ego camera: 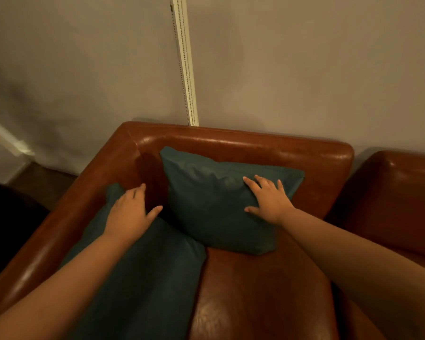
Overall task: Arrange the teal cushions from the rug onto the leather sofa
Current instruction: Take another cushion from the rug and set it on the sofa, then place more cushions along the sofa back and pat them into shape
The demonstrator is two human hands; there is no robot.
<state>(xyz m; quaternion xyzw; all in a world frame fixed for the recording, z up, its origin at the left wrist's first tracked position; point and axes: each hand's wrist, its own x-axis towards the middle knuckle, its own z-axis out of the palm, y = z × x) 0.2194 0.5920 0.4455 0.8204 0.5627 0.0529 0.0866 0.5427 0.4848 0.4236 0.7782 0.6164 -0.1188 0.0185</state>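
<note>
Two teal cushions lie on the brown leather sofa (268, 290). One cushion (211, 204) leans against the backrest, tilted, its lower corner over the seat. My right hand (268, 200) rests flat on its right side with fingers spread. The other cushion (142, 273) lies along the left armrest, reaching toward the camera. My left hand (130, 212) presses on its far end, fingers straight and thumb out. The two cushions touch near the seat's middle.
A second leather seat (398, 207) stands to the right with a gap between. The wall behind carries a white blind strip with a bead cord (185, 69). A dark object (8, 224) sits on the floor left of the armrest.
</note>
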